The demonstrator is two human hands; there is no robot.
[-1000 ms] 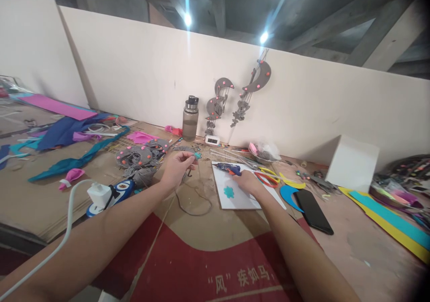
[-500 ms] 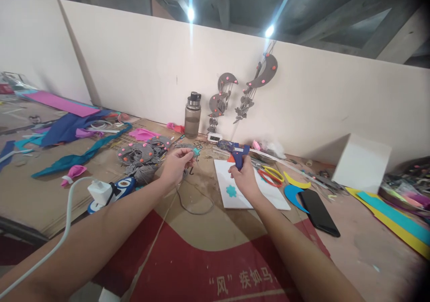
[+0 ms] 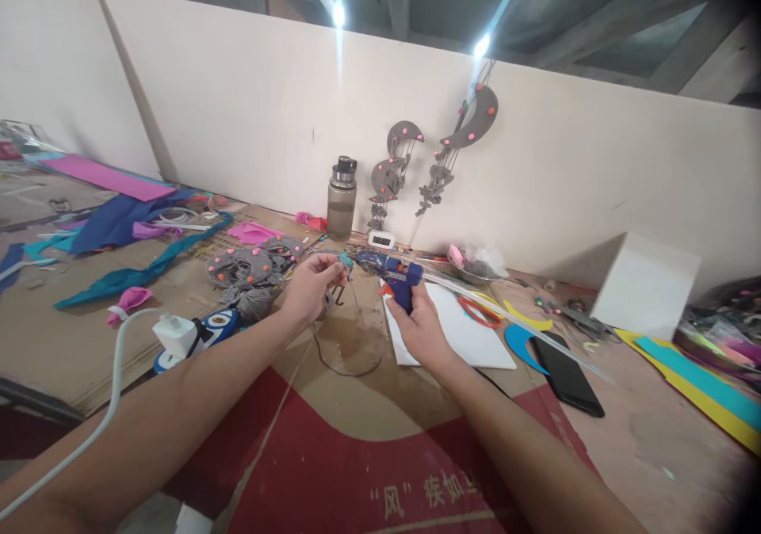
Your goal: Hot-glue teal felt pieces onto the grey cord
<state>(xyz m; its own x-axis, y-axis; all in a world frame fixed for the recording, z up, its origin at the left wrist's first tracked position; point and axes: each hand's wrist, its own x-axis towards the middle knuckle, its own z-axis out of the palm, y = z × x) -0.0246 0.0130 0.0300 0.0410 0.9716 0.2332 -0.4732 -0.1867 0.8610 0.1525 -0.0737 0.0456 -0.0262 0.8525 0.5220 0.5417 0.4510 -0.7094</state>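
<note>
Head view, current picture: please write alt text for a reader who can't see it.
A person's right hand holds a blue glue gun, its nozzle close to a small teal piece pinched in the left hand. On the cluttered table lie a white board and a black phone; a bottle stands before a pale panel.

A small teal piece (image 3: 346,260), its outline partly hidden, is pinched at the tips of the left fingers (image 3: 324,268), raised, with a thin grey cord (image 3: 350,374) curving below it in a loose loop; whether the two are joined cannot be told. The blue glue gun (image 3: 389,267), with an orange trigger, lies nearly level in the right fingers (image 3: 414,310), handle down and nozzle toward the teal piece, touching it or just beside it, while a long translucent glue stick (image 3: 517,318) slants rightward from its back.
</note>
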